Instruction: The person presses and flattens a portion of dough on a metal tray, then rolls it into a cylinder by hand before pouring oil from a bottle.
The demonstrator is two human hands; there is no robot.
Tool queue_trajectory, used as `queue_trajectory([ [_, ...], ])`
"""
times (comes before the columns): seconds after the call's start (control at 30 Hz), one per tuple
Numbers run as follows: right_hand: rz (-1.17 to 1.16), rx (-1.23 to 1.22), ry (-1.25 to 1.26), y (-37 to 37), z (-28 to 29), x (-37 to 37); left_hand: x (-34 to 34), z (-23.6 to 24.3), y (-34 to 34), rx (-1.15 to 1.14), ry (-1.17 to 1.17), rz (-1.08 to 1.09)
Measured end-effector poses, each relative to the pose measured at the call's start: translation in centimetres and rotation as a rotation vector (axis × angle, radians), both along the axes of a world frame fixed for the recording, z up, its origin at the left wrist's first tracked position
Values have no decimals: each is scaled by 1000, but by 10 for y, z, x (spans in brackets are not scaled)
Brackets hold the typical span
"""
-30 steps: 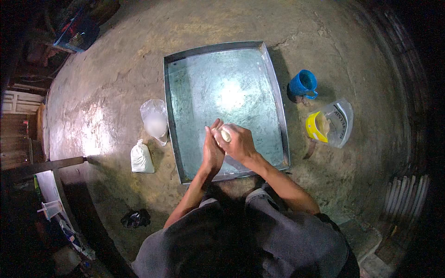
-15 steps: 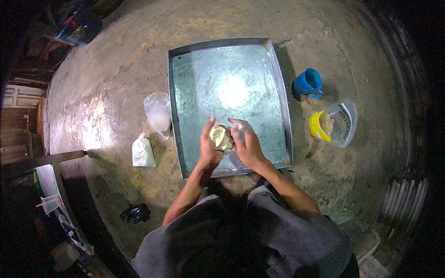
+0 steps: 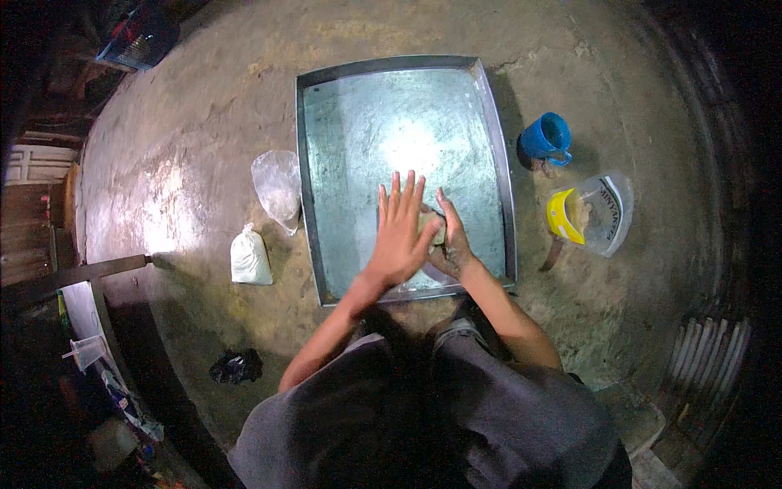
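Left hand (image 3: pixel 401 232) spreads flat beside dough (image 3: pixel 438 235) cupped in right hand (image 3: pixel 458 242). Right of both, a clear bag (image 3: pixel 607 218) holds a tan substance (image 3: pixel 582 215).

The dough (image 3: pixel 438 231) is pale cream; the tray (image 3: pixel 358 122) is silvery blue-green, whitening toward its middle. The mug (image 3: pixel 539 143) is blue, the pouch (image 3: pixel 612 224) clear with yellow and black print, the sack (image 3: pixel 250 259) white, the plastic (image 3: pixel 236 367) black, the floor (image 3: pixel 220 106) mottled grey-brown, the trousers (image 3: pixel 285 432) grey.
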State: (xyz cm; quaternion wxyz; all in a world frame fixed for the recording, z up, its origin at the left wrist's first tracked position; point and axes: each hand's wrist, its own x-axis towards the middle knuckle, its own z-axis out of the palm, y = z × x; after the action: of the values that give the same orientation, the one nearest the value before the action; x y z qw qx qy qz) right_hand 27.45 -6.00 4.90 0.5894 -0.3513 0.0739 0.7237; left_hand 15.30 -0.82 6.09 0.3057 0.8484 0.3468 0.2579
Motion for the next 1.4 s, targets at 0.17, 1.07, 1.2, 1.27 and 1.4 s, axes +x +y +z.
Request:
queue_trajectory([
  [0.17, 68, 256, 39, 17, 22, 15, -19, 20, 52, -557, -376, 61],
  [1.07, 399, 627, -2080, -15, 51, -28, -24, -29, 5, -1657, -1030, 151],
  [1.2, 249, 428, -1642, -13, 28, -20, -39, -47, 14, -1630, -956, 112],
  [1.27, 148, 222, -1229, -10, 11, -26, -38, -34, 9, -1528, -821, 139],
  [1.4, 260, 358, -1484, -18, -18, -32, -23, -13, 3, -1415, -607, 307],
])
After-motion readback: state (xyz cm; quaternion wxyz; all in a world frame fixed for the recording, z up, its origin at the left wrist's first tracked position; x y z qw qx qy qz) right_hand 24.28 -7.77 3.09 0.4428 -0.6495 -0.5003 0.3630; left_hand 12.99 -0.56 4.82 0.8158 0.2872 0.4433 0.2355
